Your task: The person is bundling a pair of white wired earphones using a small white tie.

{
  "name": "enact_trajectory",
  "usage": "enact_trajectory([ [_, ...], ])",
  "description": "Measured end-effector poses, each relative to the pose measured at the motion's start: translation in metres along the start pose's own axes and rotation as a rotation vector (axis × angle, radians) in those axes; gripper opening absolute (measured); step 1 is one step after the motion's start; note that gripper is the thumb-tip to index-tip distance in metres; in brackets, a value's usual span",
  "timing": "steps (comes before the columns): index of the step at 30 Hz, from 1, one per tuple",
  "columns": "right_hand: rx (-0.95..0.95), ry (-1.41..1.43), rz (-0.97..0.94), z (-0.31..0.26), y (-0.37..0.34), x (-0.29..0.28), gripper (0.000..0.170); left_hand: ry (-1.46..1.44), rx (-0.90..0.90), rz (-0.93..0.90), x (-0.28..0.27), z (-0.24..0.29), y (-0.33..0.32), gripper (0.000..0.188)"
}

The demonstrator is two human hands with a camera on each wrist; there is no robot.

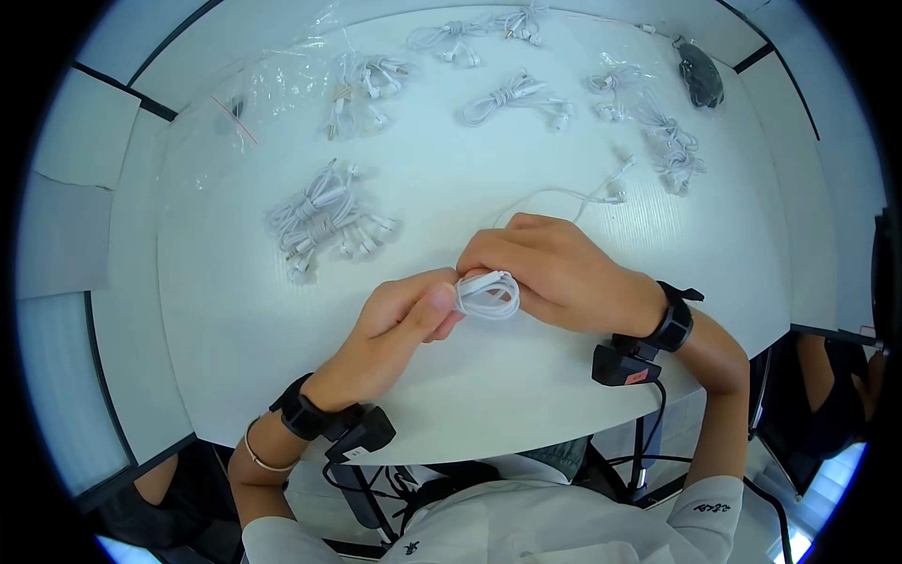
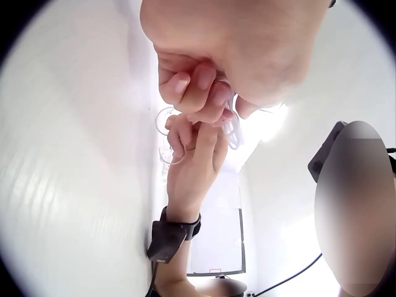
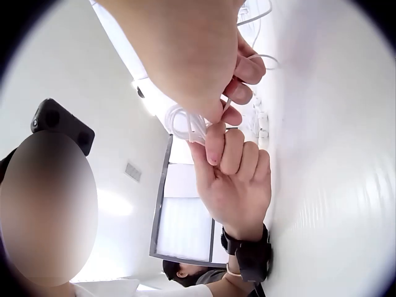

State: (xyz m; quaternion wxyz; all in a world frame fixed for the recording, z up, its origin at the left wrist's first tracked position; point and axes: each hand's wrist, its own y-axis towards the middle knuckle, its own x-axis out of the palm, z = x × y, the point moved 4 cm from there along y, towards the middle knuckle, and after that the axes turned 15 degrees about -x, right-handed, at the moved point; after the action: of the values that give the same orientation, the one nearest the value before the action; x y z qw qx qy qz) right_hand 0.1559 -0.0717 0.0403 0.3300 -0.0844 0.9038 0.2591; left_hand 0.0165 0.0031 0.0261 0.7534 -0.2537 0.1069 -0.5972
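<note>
A small coil of white earphone cable (image 1: 490, 297) lies between the two hands near the table's front. The left hand (image 1: 390, 324) pinches the coil's left side between thumb and curled fingers. At the coil's upper side, the right hand (image 1: 564, 273) has its fingers curled round the cable, seen passing between them in the right wrist view. From this hand a loose length of cable (image 1: 554, 191) runs back over the table to the earbuds (image 1: 615, 196). In the left wrist view the coil (image 2: 232, 127) shows beside the touching fingertips.
A pile of bundled white earphones (image 1: 324, 221) lies at the left, with more bundles behind (image 1: 517, 99) and at the right (image 1: 672, 146). Clear plastic bags (image 1: 221, 122) are at the back left, and a dark object (image 1: 700, 75) at the back right. The white table (image 1: 451, 385) curves in front.
</note>
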Motion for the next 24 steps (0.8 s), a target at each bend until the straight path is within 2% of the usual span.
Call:
enact_trajectory([
  [6,0.067,0.011,-0.036,0.001,-0.003,0.000,0.021,-0.020,0.008,-0.031,-0.001,-0.001,0.000,0.029],
  [8,0.056,-0.004,-0.019,0.002,-0.004,0.002,0.010,-0.017,0.014,-0.027,0.000,0.000,0.000,0.029],
  [11,0.091,-0.008,-0.020,0.001,-0.007,0.005,0.010,-0.048,0.039,-0.024,-0.003,-0.004,0.000,0.030],
  [18,0.115,0.015,0.093,0.001,-0.006,0.005,0.011,-0.212,0.019,-0.015,-0.007,-0.005,0.006,0.032],
  [22,0.193,0.102,0.182,0.006,-0.011,0.001,0.007,0.118,0.006,0.048,0.000,-0.006,0.005,0.035],
  [24,0.198,0.157,0.234,0.008,-0.010,-0.001,0.007,0.099,-0.020,0.011,0.002,-0.002,0.004,0.035],
])
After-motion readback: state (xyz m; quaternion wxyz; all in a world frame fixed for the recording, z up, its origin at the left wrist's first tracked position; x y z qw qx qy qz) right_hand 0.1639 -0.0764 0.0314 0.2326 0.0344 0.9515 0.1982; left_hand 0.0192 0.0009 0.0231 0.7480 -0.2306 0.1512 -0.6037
